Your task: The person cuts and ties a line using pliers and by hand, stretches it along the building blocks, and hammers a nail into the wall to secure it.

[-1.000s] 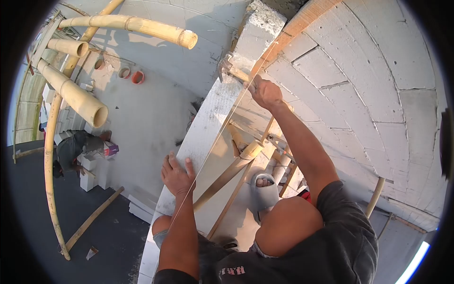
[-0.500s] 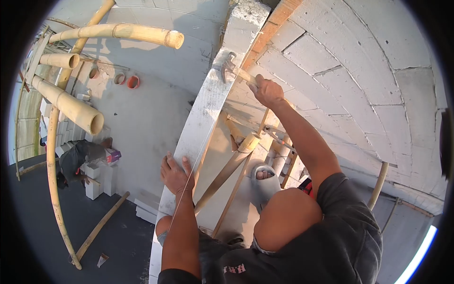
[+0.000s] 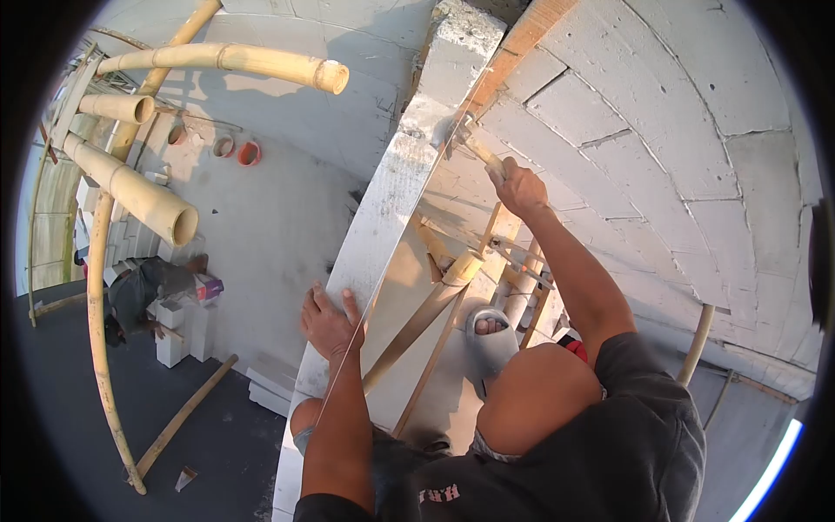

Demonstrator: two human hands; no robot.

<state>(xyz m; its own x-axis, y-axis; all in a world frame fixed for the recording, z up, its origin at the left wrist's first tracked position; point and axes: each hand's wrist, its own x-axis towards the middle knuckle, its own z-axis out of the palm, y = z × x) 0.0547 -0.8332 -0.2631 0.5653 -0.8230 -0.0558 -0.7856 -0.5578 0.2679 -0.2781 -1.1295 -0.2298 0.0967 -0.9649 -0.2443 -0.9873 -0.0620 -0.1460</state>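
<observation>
My right hand (image 3: 524, 190) is wrapped round the wooden handle of a hammer (image 3: 484, 153). The hammer's metal head is blurred and overlaps the right edge of the pale block wall (image 3: 370, 222). On top of that wall, lower down, my left hand (image 3: 334, 325) lies with its fingers spread. A thin string (image 3: 380, 280) runs along the wall's right edge and passes over my left wrist. Beyond the hammer, an orange-brown wooden board (image 3: 515, 63) lines the same edge.
Bamboo poles (image 3: 130, 187) form scaffolding on the left, over a lower floor with several buckets (image 3: 249, 154). A person (image 3: 143, 291) is down there beside white blocks (image 3: 171, 344). Below me, a bamboo brace (image 3: 422, 317) slants near my sandalled foot (image 3: 489, 331). A block wall (image 3: 644, 157) rises on the right.
The hammer has swung from over the wall's top to its right edge, and my right hand has moved right and down with it. My left hand stays on the wall.
</observation>
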